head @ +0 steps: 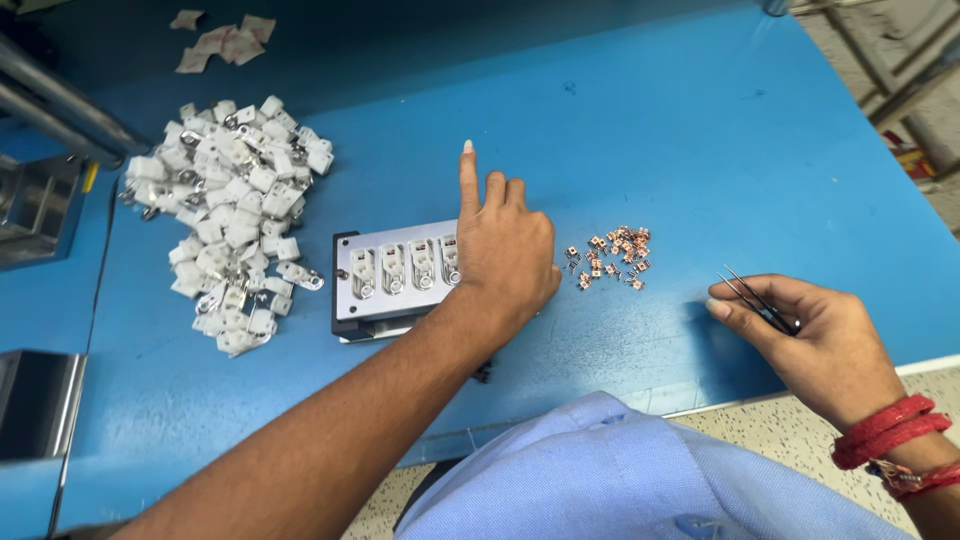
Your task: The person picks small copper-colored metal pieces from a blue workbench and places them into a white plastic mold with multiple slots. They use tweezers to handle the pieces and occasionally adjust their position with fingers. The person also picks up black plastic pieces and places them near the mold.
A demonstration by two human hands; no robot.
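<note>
Blue desk (pixel 700 150): my left hand (pixel 505 250) rests flat, fingers apart, on the tray (pixel 385 275); right hand (pixel 810 335), right of it, pinches tweezers (pixel 757 298).

The tray (pixel 385 275) sits in the middle of the table (pixel 700 130). The big pile of parts (pixel 235 215) lies to its left. The small bits (pixel 612 257) lie to its right.

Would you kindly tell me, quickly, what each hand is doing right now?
Left hand: open, holding nothing, resting on the metal jig, index finger raised.
Right hand: closed in a grip on the black tweezers.
</note>
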